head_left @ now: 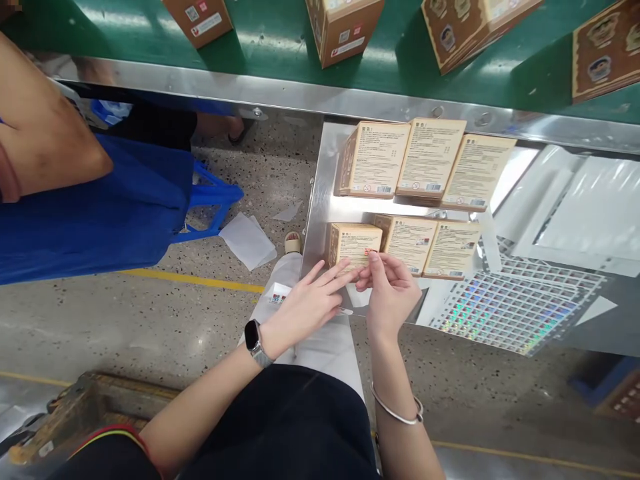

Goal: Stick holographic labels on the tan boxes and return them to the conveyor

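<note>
My right hand pinches a small red sticker between thumb and fingertips, against the printed face of a small brown-and-cream box. My left hand reaches in from the left, some fingers stretched toward the box's lower edge. Under that palm runs a white strip of stickers, which seems held by the thumb and index finger; the grip is partly hidden. Right of the worked box, two matching boxes each carry a small sticker near the right edge. Three more boxes form a row behind.
A metal side table bears the boxes. Shiny sticker sheets and white sheets lie on its right. Beyond runs a green conveyor belt carrying several brown boxes. At left are another person's arm and a blue stool.
</note>
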Tool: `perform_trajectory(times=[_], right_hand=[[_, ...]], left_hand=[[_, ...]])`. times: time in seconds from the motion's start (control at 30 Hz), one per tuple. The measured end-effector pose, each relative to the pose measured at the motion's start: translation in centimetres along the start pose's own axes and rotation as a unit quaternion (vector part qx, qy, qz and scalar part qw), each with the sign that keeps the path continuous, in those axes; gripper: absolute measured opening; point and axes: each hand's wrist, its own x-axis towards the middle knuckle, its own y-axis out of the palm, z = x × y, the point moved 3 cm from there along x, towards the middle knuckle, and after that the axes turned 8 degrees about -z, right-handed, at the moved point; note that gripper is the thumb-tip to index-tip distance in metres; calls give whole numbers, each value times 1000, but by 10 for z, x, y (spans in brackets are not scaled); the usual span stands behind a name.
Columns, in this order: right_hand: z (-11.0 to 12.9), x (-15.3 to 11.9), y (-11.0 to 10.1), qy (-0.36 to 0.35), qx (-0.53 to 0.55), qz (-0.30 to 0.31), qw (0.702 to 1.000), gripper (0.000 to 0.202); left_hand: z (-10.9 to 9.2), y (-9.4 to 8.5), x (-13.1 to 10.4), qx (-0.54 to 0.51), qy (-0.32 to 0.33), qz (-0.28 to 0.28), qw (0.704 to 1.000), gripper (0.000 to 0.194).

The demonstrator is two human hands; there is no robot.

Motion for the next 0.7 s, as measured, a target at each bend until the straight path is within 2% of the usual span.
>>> perform_trajectory(times=[0.13,0.37,0.5,0.6,0.7], right_hand=[[0,-2,3,-12,-4,-22,1000,22],[3,-8,10,-55,-93,-75,991,25],[3,-7,11,-54,-76,-96,991,41],[9,-3,4,-52,-30,-53,997,36],[27,4,-14,-88,-55,61,993,24]], left_hand=[[1,3,-1,-9,0,-5,1000,18],[2,4,-1,-3,-6,-14,1000,19],[5,6,0,-20,-11,-4,1000,18],[4,0,1,-55,-18,-4,998,19],[-3,-20,3,-126,-50,-27,990,16]])
